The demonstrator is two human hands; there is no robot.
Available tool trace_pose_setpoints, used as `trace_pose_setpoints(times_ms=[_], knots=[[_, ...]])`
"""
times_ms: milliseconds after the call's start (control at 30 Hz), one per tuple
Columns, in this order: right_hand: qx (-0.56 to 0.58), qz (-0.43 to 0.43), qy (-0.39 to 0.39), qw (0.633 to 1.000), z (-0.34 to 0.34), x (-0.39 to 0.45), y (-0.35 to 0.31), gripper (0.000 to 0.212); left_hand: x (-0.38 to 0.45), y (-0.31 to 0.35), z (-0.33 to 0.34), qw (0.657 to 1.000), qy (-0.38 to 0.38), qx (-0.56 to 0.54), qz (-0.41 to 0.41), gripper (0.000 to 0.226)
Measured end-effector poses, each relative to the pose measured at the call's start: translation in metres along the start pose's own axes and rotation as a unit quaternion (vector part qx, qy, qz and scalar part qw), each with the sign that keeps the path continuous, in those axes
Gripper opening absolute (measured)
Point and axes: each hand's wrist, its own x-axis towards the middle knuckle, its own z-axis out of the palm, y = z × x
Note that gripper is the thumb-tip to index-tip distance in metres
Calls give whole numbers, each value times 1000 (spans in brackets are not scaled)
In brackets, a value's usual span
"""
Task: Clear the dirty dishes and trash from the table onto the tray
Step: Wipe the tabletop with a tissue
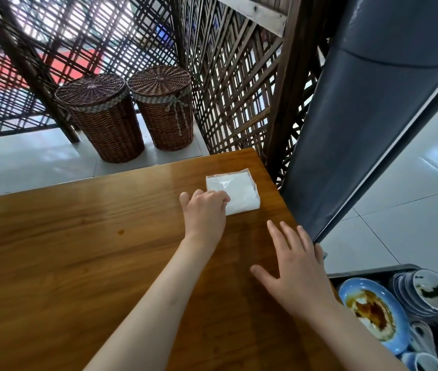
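Note:
A white pack of paper napkins in clear plastic lies near the far right corner of the wooden table. My left hand reaches to it, fingers curled on the pack's near left corner. My right hand lies flat with fingers spread on the table's right edge. Below the table at the lower right, a dark tray holds a blue plate smeared with sauce, a stack of small bowls and several spoons.
A grey padded panel leans along the table's right side. Two lidded wicker baskets stand on the tiled floor beyond the table, in front of a wooden lattice screen. A small brown stain marks the tabletop.

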Motion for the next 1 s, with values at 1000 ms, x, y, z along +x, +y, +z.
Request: trace_pose_setpoints(times_ms=[1000], knots=[[13,-4,-2,1000,-2,-22,-6,84,-14,1,-59,969,123,-213,18,16]])
